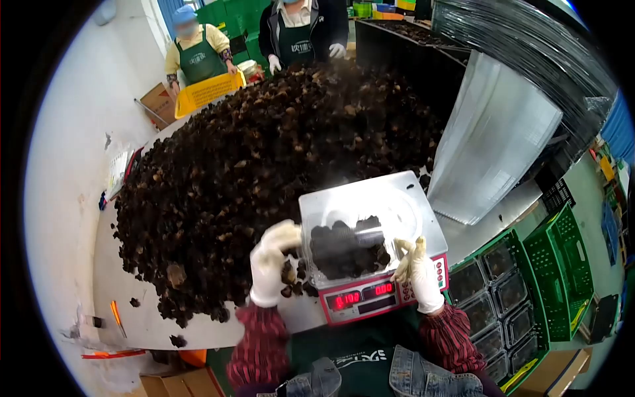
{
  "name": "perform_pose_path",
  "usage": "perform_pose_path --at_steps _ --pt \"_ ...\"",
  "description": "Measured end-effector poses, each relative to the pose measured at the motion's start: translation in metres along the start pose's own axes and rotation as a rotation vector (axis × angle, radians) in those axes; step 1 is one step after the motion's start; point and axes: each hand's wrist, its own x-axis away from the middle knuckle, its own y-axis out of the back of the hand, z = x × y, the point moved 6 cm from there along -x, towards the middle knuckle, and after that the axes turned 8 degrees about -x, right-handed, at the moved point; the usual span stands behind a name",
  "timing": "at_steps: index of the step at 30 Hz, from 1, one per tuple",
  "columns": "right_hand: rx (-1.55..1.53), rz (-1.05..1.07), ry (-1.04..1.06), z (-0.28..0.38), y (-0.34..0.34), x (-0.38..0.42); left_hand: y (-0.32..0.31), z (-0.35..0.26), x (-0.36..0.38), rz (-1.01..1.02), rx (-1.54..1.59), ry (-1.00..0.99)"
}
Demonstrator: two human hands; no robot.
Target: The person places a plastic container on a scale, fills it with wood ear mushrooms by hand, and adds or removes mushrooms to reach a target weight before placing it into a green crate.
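Observation:
A clear plastic box [316, 266] holding dark, mushroom-like clumps [344, 250] rests on a digital scale [423, 210] with a red rim. My left hand [268, 264], in a white glove, grips the box at its left edge. At the opposite edge, the gloved fingers of my right hand [418, 271] are closed on the box, just above the scale's buttons. Red digits glow on the scale's display [360, 298].
A large heap of dark clumps [264, 145] covers the table. Nested clear plastic trays [496, 132] stand at right. A green crate [539, 317] holds several filled boxes. Two people in aprons stand across the table, one at a yellow basket [208, 92].

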Motion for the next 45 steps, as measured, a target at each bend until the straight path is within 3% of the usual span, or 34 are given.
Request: perform_pose_path --at_steps 2,3,4,5,8,11,17,21,22,23,25,29,31,33,36,37,41,43,45 --pt "-0.112 0.047 -0.119 0.0 -0.009 0.0 -0.007 -0.011 0.033 0.038 0.103 0.383" --pt "-0.149 0.078 -0.143 0.004 -0.015 0.001 -0.011 -0.006 0.048 0.059 0.055 0.454" --pt "-0.182 0.108 -0.151 0.002 -0.015 0.001 -0.022 0.005 0.071 0.047 0.28 0.764" --pt "-0.355 0.111 -0.174 -0.007 -0.017 0.0 -0.029 0.002 0.077 0.014 0.449 0.89" --pt "-0.384 0.148 -0.133 -0.007 -0.016 -0.002 -0.035 -0.006 0.08 0.027 0.564 0.887" --pt "-0.376 0.127 -0.095 -0.006 -0.015 -0.001 -0.038 -0.011 0.078 -0.111 0.668 0.953" --pt "-0.462 0.016 -0.072 0.009 0.003 0.031 -0.055 -0.026 0.084 -0.129 0.67 0.765" --pt "-0.4 -0.207 0.041 0.03 0.07 0.078 -0.092 -0.07 0.08 0.107 0.719 0.725" --pt "-0.373 -0.298 0.039 0.035 0.098 0.094 -0.097 -0.078 0.078 0.194 0.587 0.659" --pt "-0.342 -0.382 0.041 0.04 0.13 0.113 -0.099 -0.087 0.073 0.165 0.53 0.535" --pt "-0.215 -0.603 0.125 0.034 0.201 0.152 -0.087 -0.075 0.073 0.132 0.124 0.275" --pt "-0.143 -0.856 0.072 0.023 0.306 0.26 -0.059 -0.061 0.082 -0.104 -0.048 0.333" --pt "-0.163 -0.982 0.052 0.002 0.342 0.3 -0.044 -0.037 0.097 -0.148 -0.025 0.395" --pt "-0.233 -0.966 0.101 -0.034 0.376 0.317 -0.03 -0.011 0.116 -0.118 -0.165 0.387" --pt "-0.299 -0.888 0.117 -0.062 0.387 0.287 -0.024 0.002 0.142 0.014 -0.419 0.298" --pt "-0.249 -0.882 0.097 -0.068 0.392 0.268 -0.021 0.011 0.154 0.04 -0.432 0.355" --pt "-0.408 -0.805 0.282 -0.091 0.429 0.161 -0.017 0.019 0.182 0.101 -0.562 0.33" --pt "-0.157 -0.993 -0.11 -0.127 0.455 0.123 -0.018 0.018 0.191 0.103 -0.661 0.243" --pt "0.093 -0.885 -0.366 -0.139 0.447 0.084 -0.015 0.016 0.2 0.118 -0.775 0.217"
